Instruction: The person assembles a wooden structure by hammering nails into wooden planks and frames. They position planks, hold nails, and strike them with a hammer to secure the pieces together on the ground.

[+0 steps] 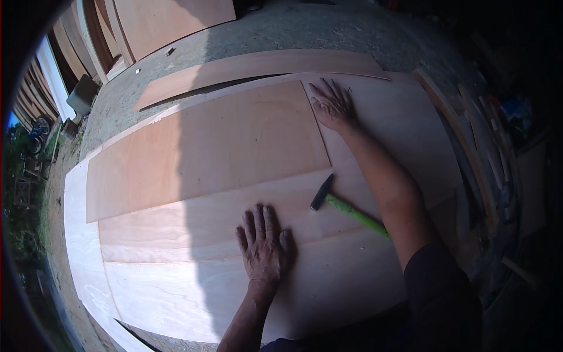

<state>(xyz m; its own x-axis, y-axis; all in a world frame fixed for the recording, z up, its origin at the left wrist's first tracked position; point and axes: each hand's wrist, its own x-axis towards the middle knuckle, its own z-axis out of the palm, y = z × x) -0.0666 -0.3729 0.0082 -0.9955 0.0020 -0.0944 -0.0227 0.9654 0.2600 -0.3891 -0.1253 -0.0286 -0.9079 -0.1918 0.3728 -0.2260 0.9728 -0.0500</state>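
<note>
My left hand [263,249] lies flat on a pale plywood sheet [328,264], fingers spread and pointing away from me. Farther off and to the right, my right hand [333,105] rests with fingers apart, just beside the right edge of a browner plywood panel [234,135]. That panel lies on top of the pale plywood. Between my two arms is a hammer [346,206] with a dark metal head and a green handle; neither hand touches it. Part of its handle end is hidden by my right forearm.
Beyond the sheets lies a long narrow plywood strip [264,67]. A wooden panel [176,23] stands upright at the far left, near leaning boards [67,47]. Wood strips [463,129] are stacked on the shaded right side. A shadow edge crosses the plywood.
</note>
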